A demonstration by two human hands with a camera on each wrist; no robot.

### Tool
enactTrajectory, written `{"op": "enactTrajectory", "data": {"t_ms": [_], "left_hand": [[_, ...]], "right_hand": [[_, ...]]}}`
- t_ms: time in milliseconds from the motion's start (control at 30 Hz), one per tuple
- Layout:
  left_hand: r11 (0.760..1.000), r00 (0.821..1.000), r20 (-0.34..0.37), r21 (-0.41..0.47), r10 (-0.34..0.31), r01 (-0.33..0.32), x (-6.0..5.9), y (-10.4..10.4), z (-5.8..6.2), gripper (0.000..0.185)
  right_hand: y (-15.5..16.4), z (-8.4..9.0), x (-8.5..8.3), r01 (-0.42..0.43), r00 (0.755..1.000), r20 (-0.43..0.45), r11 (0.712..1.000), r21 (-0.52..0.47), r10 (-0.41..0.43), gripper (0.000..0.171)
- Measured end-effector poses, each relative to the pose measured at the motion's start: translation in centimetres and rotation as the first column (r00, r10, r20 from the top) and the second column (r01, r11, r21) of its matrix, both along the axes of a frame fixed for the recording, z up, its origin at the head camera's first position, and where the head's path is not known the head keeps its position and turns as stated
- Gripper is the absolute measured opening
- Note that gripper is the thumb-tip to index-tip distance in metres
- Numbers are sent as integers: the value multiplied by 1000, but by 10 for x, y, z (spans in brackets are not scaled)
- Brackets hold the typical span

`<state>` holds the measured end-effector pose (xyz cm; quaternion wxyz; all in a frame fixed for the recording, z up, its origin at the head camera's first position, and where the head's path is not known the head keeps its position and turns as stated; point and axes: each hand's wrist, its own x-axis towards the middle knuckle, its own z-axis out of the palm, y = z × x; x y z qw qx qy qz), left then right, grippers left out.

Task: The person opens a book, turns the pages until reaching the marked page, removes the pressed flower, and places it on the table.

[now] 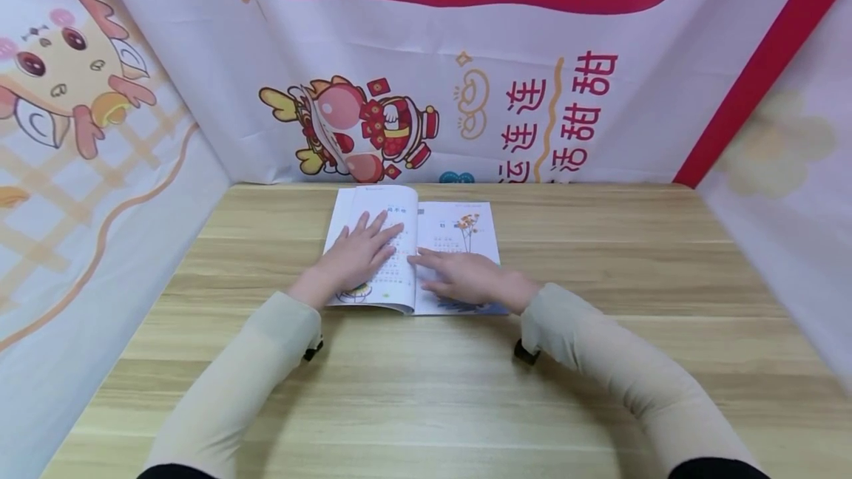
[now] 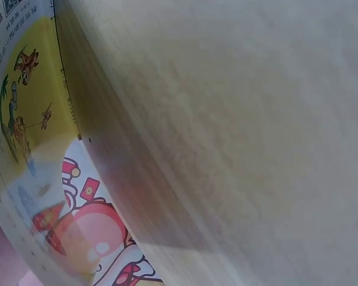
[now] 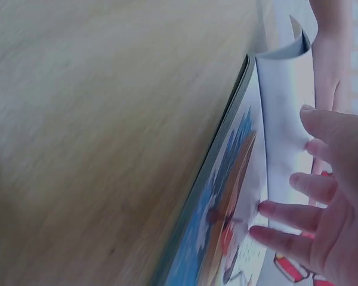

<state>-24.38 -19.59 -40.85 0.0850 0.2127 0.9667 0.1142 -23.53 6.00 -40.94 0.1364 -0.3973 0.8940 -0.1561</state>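
An open book (image 1: 401, 287) lies on the wooden table, its left pages bulging up near the spine. Spread across the left page is my left hand (image 1: 353, 256), fingers straight and pressing the paper. My right hand (image 1: 466, 276) reaches over the right page (image 1: 489, 239), which has orange flowers printed on it; its straight fingertips point at the spine. In the right wrist view, the extended fingers of the right hand (image 3: 334, 196) come right up to the curved leaf (image 3: 286, 113). A page with a yellow picture (image 2: 39, 89) shows in the left wrist view.
The wooden table (image 1: 413, 390) spreads around the book. Behind it hangs a white cloth backdrop (image 1: 413, 43) with red lettering and cartoon figures; more printed cloth (image 1: 60, 191) stands along the left side. Dark wrist devices (image 1: 526, 352) sit under both sleeves.
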Motion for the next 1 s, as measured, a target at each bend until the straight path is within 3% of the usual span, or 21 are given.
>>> {"op": "enactTrajectory", "data": {"t_ms": [167, 333, 533, 733, 833, 1000], "left_hand": [[1000, 1000, 15, 14, 10, -10, 2, -3, -3, 59], [999, 1000, 26, 31, 14, -15, 3, -4, -2, 59], [1000, 999, 43, 10, 16, -17, 2, -2, 1, 60], [1000, 998, 51, -3, 20, -19, 2, -1, 3, 61], [1000, 998, 54, 2, 20, -20, 3, 0, 4, 61], [1000, 998, 57, 9, 17, -17, 5, 0, 6, 61]], "right_hand": [[12, 5, -5, 79, 995, 62, 990, -113, -72, 45], [23, 11, -14, 243, 964, 163, 948, -207, -211, 38], [36, 8, -28, 421, 896, 269, 866, -270, -352, 34], [46, 6, -38, 566, 800, 389, 789, -238, -456, 27], [50, 5, -41, 589, 778, 400, 784, -195, -485, 21], [55, 0, -42, 568, 778, 372, 819, -75, -506, 20]]}}
